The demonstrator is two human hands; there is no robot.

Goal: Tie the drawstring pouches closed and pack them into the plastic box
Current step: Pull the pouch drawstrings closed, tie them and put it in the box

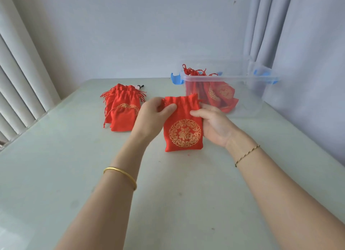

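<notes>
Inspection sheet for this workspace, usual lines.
Surface: pale table, few small marks.
Job's things: red pouch held in both hands; pile of pouches to its left; clear plastic box behind right, packed pouches inside.
Clutter: small pink and black object behind the pile.
Grippers: left hand pinches the pouch's top; right hand grips its right edge.
Cables: nothing seen.
Surroundings: blinds left, curtain right, plain wall.

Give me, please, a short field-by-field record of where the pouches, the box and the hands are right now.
held pouch: red, gold emblem facing the camera, between both hands
left hand: pinches its upper left corner
right hand: grips its right edge, thumb on front
pile: red pouches on the table, left of the hands
plastic box: clear, blue latches, packed pouches inside, behind the right hand
</notes>
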